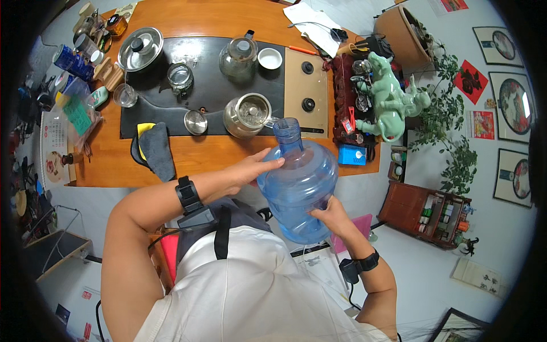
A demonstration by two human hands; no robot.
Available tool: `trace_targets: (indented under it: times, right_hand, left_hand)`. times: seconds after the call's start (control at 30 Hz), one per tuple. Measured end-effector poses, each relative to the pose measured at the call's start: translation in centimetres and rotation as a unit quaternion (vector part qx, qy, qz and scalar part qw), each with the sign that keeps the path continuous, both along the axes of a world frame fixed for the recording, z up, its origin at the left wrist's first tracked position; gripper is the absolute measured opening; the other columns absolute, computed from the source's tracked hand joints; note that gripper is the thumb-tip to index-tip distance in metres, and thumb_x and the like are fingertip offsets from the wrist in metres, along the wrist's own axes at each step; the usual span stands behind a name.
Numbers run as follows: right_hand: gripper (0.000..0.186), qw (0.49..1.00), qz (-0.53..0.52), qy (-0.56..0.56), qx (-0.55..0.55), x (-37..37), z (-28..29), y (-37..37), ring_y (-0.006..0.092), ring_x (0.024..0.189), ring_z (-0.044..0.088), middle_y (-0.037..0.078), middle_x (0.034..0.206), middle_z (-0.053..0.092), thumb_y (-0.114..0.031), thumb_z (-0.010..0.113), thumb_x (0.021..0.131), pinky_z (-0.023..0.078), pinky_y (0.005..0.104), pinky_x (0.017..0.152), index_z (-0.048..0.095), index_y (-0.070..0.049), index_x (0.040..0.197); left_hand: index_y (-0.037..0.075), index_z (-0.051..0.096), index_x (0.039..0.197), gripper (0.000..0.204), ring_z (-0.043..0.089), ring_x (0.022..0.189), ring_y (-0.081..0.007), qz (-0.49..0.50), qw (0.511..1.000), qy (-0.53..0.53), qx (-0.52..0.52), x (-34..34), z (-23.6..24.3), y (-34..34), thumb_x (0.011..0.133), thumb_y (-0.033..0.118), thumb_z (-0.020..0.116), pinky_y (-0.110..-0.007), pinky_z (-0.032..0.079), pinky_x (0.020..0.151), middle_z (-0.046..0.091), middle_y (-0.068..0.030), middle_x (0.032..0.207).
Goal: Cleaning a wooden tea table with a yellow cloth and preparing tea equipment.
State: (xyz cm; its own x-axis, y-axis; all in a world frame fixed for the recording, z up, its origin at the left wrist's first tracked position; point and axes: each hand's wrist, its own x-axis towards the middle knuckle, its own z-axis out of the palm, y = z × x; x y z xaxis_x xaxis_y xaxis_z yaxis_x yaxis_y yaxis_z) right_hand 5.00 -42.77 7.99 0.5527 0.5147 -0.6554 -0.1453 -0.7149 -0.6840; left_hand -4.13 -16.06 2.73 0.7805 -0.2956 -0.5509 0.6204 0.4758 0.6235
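Bottle (302,178): held between left hand (250,170) half-wrapped nearer neck (289,134), right hand (333,216) curled lower; points neck-first across near edge of table (205,151) toward glass pot (242,126).

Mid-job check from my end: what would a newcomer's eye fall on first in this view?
Probably the big translucent blue jug, held between the left hand and right hand at the near edge of the wooden table. Next, the glossy pale-green animal figurine at the table's right end, then the shiny silver lid at its far left.
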Motion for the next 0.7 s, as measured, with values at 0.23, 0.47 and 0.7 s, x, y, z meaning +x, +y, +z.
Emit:
trace_targets:
  times: [0.23,0.47,0.7]
  right_hand:
    - [0.037,0.992,-0.099,0.066,0.037,-0.7,-0.2,-5.6,0.0147,0.096,0.061,0.008,0.106,0.066,-0.001,0.070,0.076,0.047,0.0305,0.088,0.060,0.001,0.111]
    - [0.040,0.976,-0.206,0.061,0.046,-2.9,-2.5,-15.1,0.0148,0.094,0.061,0.007,0.104,0.067,0.002,0.071,0.074,0.047,0.0298,0.086,0.061,0.002,0.112]
    - [0.028,0.944,-0.326,0.019,0.051,-6.1,-8.8,-26.5,0.0143,0.081,0.059,0.008,0.091,0.066,0.001,0.071,0.071,0.048,0.0311,0.075,0.065,0.002,0.098]
  left_hand:
    - [0.019,0.015,0.153,0.089,0.045,0.123,-0.0221,-0.035,0.999,-0.008,0.034,1.1,1.3,-4.0,0.086,0.055,0.062,-0.037,0.038,0.096,0.044,-0.0103,0.140]
    - [0.014,0.011,0.153,0.092,0.044,0.124,-0.0223,-0.128,0.990,0.010,0.061,3.9,-0.9,-12.5,0.087,0.054,0.061,-0.039,0.039,0.097,0.044,-0.0103,0.138]
    - [0.012,0.019,0.152,0.085,0.040,0.130,-0.0277,-0.328,0.936,-0.010,0.128,9.1,-7.0,-22.1,0.089,0.054,0.058,-0.042,0.040,0.099,0.037,-0.0144,0.146]
